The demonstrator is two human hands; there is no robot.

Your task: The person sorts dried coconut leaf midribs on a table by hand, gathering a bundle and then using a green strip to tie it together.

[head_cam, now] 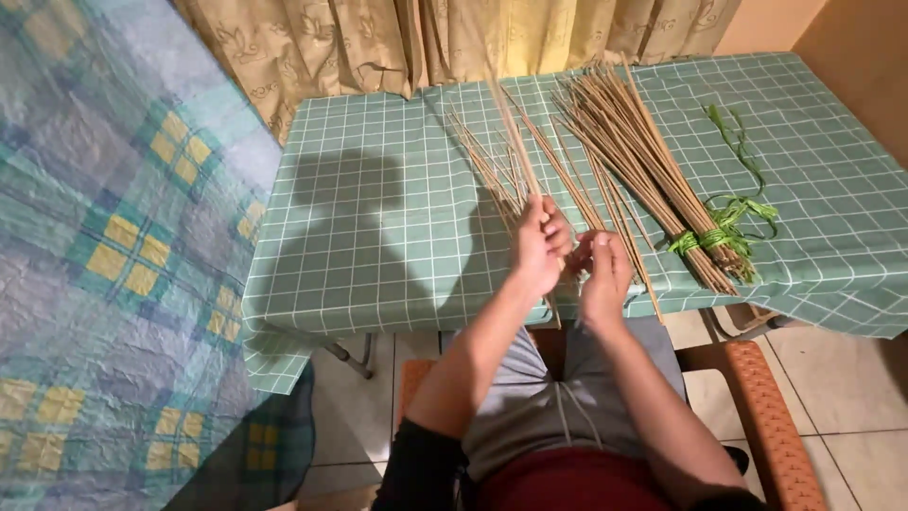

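My left hand (539, 241) is closed around a few thin tan sticks (511, 132) that rise from it over the table. Right beside it, my right hand (603, 274) has its fingers curled near the lower ends of loose sticks (619, 222) lying on the cloth; whether it grips one is unclear. A thick bundle of the same sticks (643, 161) lies to the right, tied near its lower end with a green ribbon (724, 232).
The table is covered by a green checked cloth (378, 218) and stands against beige curtains (426, 38). A blue and yellow plaid bedspread (104, 284) fills the left. I sit on an orange woven chair (757, 407) over a tiled floor.
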